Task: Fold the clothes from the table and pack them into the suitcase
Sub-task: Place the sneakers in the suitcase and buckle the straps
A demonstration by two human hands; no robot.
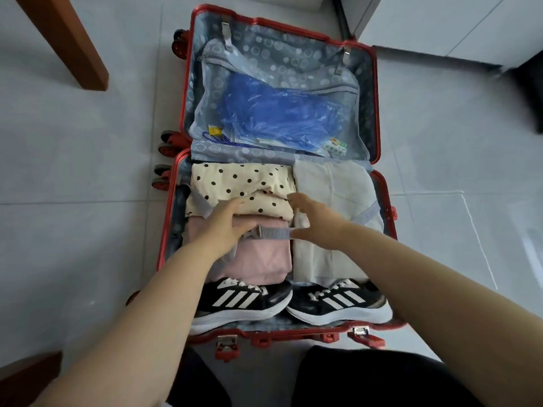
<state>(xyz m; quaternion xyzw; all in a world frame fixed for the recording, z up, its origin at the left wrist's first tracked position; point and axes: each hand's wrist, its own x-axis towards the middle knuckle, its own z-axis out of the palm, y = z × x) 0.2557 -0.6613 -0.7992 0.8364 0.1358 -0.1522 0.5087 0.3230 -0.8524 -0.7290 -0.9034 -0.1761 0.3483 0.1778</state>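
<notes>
No text or number is legible. Three white stripes mark the side of each black sneaker (232, 304); the packet labels (336, 146) are blurred.

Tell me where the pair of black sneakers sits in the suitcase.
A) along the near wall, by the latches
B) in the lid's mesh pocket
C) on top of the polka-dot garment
A: the black sneakers lie side by side along the near wall of the suitcase, on the near side of the pink garment.
</notes>
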